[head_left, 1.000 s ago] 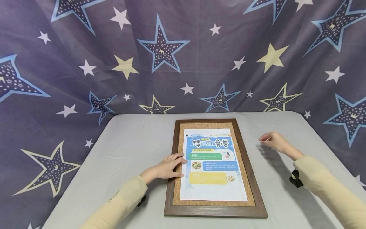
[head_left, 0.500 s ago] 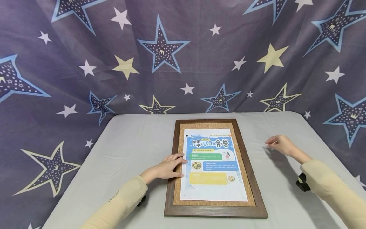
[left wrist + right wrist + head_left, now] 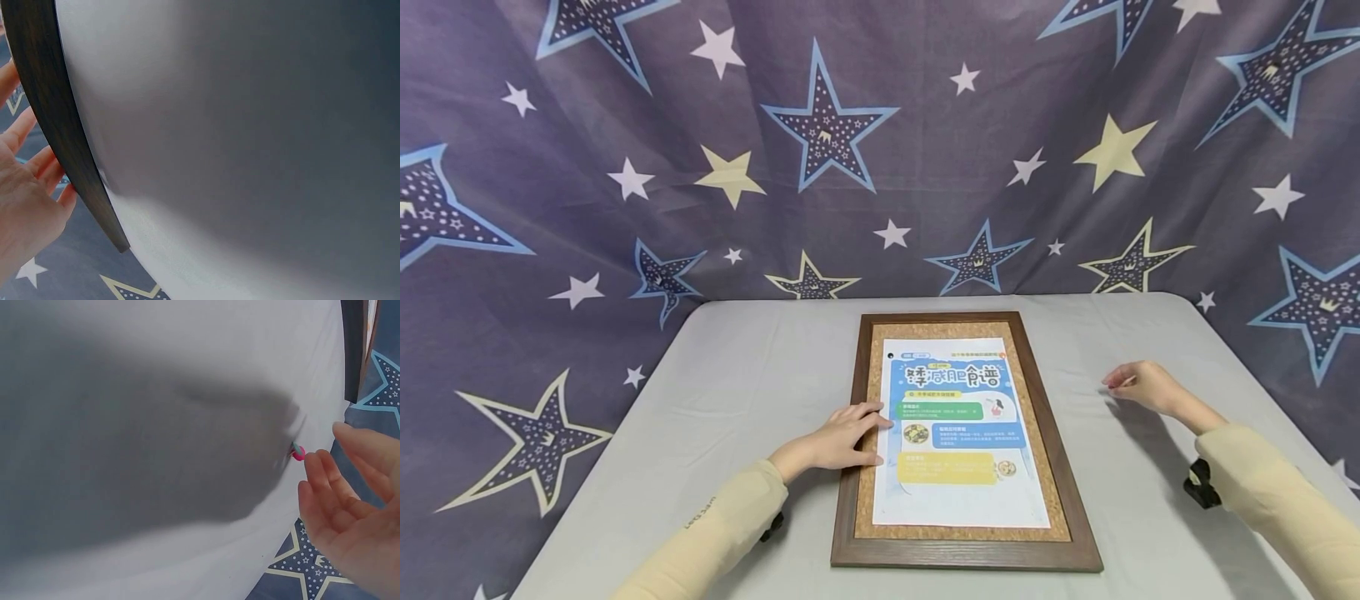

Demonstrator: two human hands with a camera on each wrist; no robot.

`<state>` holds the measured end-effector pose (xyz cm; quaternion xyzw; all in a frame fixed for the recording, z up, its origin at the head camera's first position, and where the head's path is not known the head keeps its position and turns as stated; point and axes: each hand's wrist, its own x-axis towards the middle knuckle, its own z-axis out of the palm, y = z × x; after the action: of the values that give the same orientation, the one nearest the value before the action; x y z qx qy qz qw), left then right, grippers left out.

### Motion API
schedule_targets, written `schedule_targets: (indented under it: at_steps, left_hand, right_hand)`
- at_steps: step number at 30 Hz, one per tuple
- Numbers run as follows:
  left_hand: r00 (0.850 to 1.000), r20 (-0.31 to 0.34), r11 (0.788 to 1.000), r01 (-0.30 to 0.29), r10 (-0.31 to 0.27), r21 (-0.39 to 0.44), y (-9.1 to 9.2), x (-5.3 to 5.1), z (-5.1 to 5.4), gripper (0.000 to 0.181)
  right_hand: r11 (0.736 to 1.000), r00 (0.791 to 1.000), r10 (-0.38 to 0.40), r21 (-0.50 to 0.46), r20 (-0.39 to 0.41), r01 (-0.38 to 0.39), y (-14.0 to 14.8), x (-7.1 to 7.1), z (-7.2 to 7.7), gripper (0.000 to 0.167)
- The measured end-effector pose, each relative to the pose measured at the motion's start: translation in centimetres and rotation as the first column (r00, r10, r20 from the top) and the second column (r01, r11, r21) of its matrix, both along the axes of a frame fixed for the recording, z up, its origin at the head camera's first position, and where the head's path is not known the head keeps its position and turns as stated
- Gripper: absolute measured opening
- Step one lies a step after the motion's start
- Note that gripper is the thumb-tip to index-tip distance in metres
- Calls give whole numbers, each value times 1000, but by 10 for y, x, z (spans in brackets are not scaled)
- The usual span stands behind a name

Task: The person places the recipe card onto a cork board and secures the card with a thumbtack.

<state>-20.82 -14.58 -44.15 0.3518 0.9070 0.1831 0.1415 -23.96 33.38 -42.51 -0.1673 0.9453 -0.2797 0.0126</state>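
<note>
In the head view, a framed cork board (image 3: 966,551) lies on the table with a printed paper sheet (image 3: 958,505) on it. Its upper left corner has a black pushpin (image 3: 891,356); an orange-red pin (image 3: 1002,356) marks the upper right. My left hand (image 3: 837,437) rests across the board's left edge, fingertips on the sheet. To the right of the board, my right hand (image 3: 1150,387) is low over the table. The right wrist view shows small pink and teal pieces (image 3: 298,452), perhaps pushpins, by its fingertips, with thumb and index finger apart.
A pale grey cloth (image 3: 760,358) covers the table. Behind and beside it hangs a purple-grey curtain (image 3: 925,167) printed with stars. The board's dark wooden frame (image 3: 56,106) crosses the left wrist view.
My right hand has moved right and slightly nearer, staying low over the table. The left hand, board and sheet have stayed in place.
</note>
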Motion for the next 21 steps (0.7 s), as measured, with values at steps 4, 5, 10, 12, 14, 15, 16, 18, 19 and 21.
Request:
schedule_targets:
  at_steps: [4, 5, 10, 12, 14, 15, 16, 18, 19, 21]
  left_hand:
    - [1000, 2, 1000, -3, 3, -2, 0, 0, 0, 51]
    - [1000, 2, 1000, -5, 5, -4, 0, 0, 0, 51]
    - [1000, -2, 1000, -8, 8, -6, 0, 0, -1, 51]
    - [1000, -4, 1000, -7, 7, -5, 0, 0, -2, 51]
    - [1000, -5, 1000, -6, 6, -5, 0, -1, -2, 51]
    - [1000, -7, 1000, -5, 4, -6, 0, -1, -2, 51]
    - [1000, -7, 1000, -4, 4, -8, 0, -1, -3, 51]
    - [1000, -9, 1000, -3, 3, -11, 0, -1, -3, 50]
    - [1000, -9, 1000, -3, 3, -14, 0, -1, -3, 51]
    - [1000, -9, 1000, -2, 2, -15, 0, -1, -3, 51]
  right_hand:
    - [1000, 1000, -5, 18, -7, 5, 1, 1, -1, 10]
    - [1000, 1000, -6, 23, -9, 6, 1, 1, -2, 10]
    - [999, 1000, -15, 31, -7, 15, 2, 0, -4, 11]
    - [999, 1000, -18, 30, -1, 18, 3, 0, -5, 11]
    - [999, 1000, -18, 27, 7, 18, 4, 0, -6, 11]
    - [999, 1000, -19, 26, 11, 19, 4, 0, -6, 11]
    - [999, 1000, -21, 25, 12, 20, 5, 0, -7, 11]
    - [999, 1000, -23, 25, 17, 22, 6, -1, -8, 11]
    - [999, 1000, -22, 23, 19, 22, 7, -1, -9, 11]
    - [1000, 1000, -22, 23, 20, 22, 8, -2, -10, 11]
